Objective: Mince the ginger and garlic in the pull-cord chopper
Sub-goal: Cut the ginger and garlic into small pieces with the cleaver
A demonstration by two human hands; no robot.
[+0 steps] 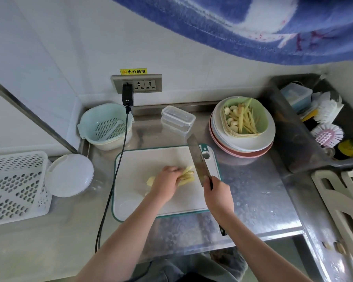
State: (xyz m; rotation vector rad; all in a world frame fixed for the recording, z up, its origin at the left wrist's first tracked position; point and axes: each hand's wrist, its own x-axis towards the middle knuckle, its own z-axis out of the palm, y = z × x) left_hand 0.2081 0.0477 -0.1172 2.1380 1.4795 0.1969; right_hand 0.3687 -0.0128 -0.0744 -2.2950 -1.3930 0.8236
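Pale yellow ginger (186,173) lies in cut sticks near the middle of the board (130,200), and it is being pinned there under the left hand (165,183), whose fingers (174,169) are curled down onto the bundle. A thicker uncut piece is seen poking out behind that hand. Firm and fibrous it looks, likely to be stiff under the blade yet damp and prone to sliding on smooth plastic, so it would best be held low, close behind the cut, knuckles forward. The knife (197,159) is gripped at its handle by the right hand (218,195), fingers wrapped tight, the blade standing just beside the stick ends. More ginger strips and peeled garlic (231,119) are waiting in the green bowl (262,112) on stacked plates at the back right; those cloves are judged light, smooth and apt to roll, better scooped than pinched. The chopper (69,175), white-domed, sits on the desk (253,190) left of the board, untouched and well apart from both hands. Its cord handle cannot be made out.
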